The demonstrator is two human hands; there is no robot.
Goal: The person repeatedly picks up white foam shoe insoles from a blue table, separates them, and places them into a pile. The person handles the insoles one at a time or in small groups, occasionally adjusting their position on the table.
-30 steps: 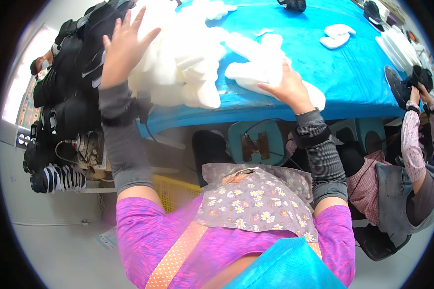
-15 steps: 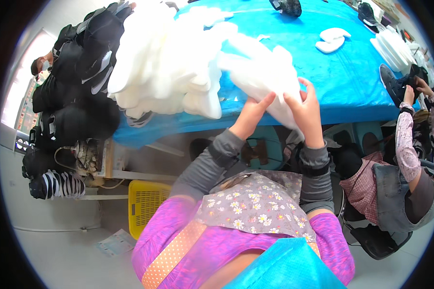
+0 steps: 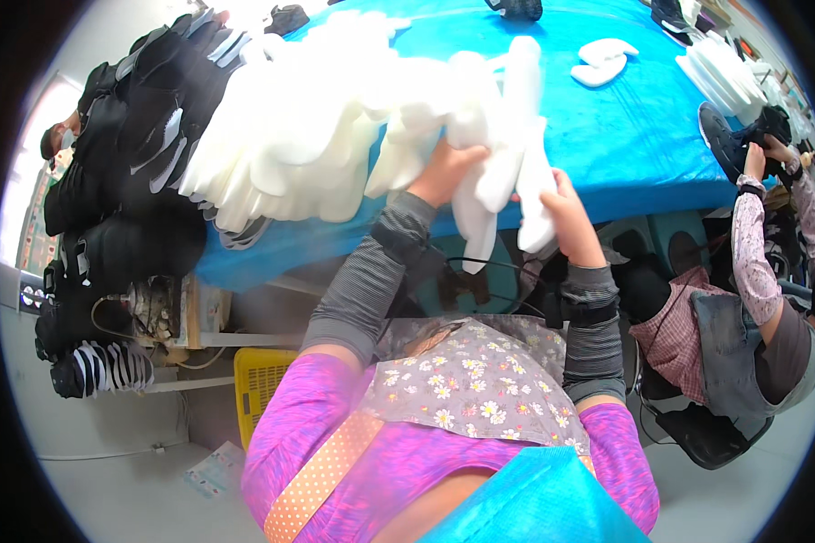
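1. Because it carries all the work, the table (image 3: 625,136) with its blue cover takes up the upper middle of the view, and it is seen tilted by the lens.
2. A heap of black shoe parts (image 3: 127,181) is stacked at the table's left end and spills down past its edge, apparently kept to one side of the work.
3. A big pile of white foam insoles (image 3: 290,145) is spread along the near left part of the table, overlapping like tiles, close to the hands.
4. A person in a patterned sleeve (image 3: 756,262) is seated at the right, with a black shoe part held at the table's far right edge.
5. A small bunch of white insoles (image 3: 507,136) is held upright above the near table edge, between both hands, seemingly so that the edges can be lined up.
6. The left hand (image 3: 444,172) is curled around the bunch from below and behind; the fingers are hidden by the foam, so how tightly they are closed cannot be told.
7. The right hand (image 3: 566,213) is closed on the lower right of the bunch, thumb in front, fingers wrapped behind.
8. Two loose insoles (image 3: 607,61) are laid flat farther back on the cover.
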